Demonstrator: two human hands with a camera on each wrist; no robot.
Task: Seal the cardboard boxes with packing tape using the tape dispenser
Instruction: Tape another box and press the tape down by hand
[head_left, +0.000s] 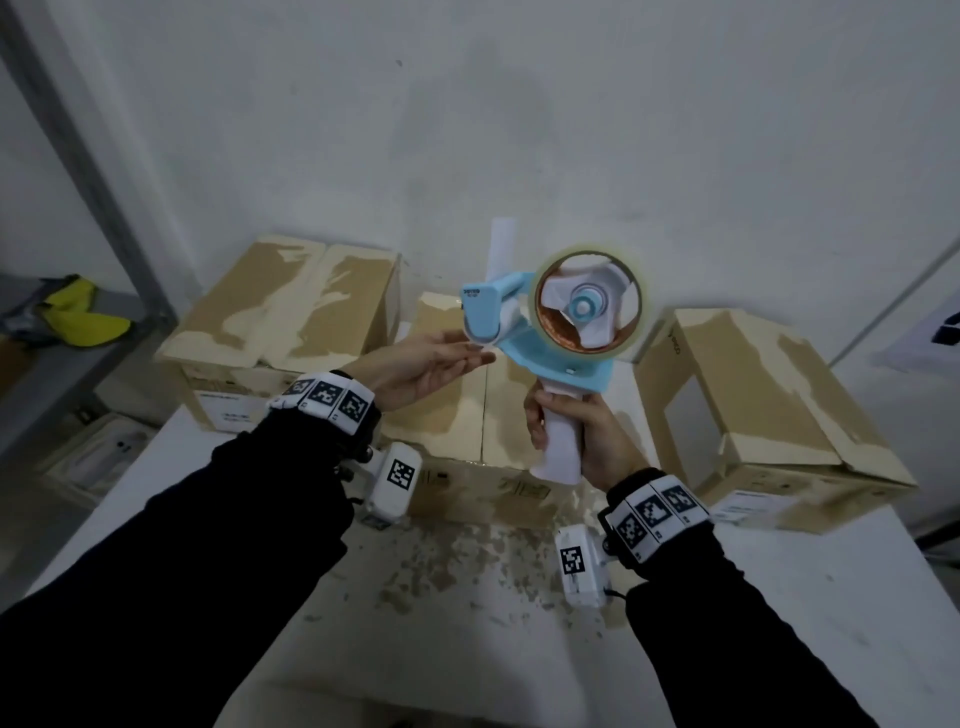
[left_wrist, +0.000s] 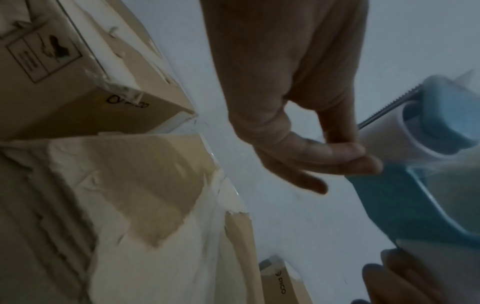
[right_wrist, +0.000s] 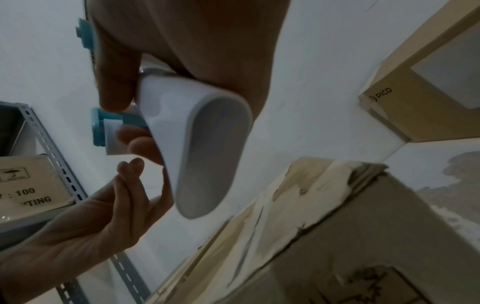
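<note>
My right hand (head_left: 576, 431) grips the white handle (right_wrist: 197, 144) of a blue tape dispenser (head_left: 540, 322), held up above the table. A roll of clear tape (head_left: 589, 306) sits on its hub. My left hand (head_left: 431, 364) is palm up with straight fingers, fingertips (left_wrist: 363, 162) touching the white roller (left_wrist: 384, 131) at the dispenser's front. A serrated blade (left_wrist: 389, 109) runs beside the roller. Three cardboard boxes stand behind: left box (head_left: 291, 322), middle box (head_left: 467, 415) under the dispenser, right box (head_left: 769, 410). All have torn, peeled tops.
The boxes rest on a white table (head_left: 467, 613) with brown scraps stuck on it. A grey metal shelf (head_left: 78, 218) stands at the left holding a yellow item (head_left: 83, 317). A white wall is close behind the boxes.
</note>
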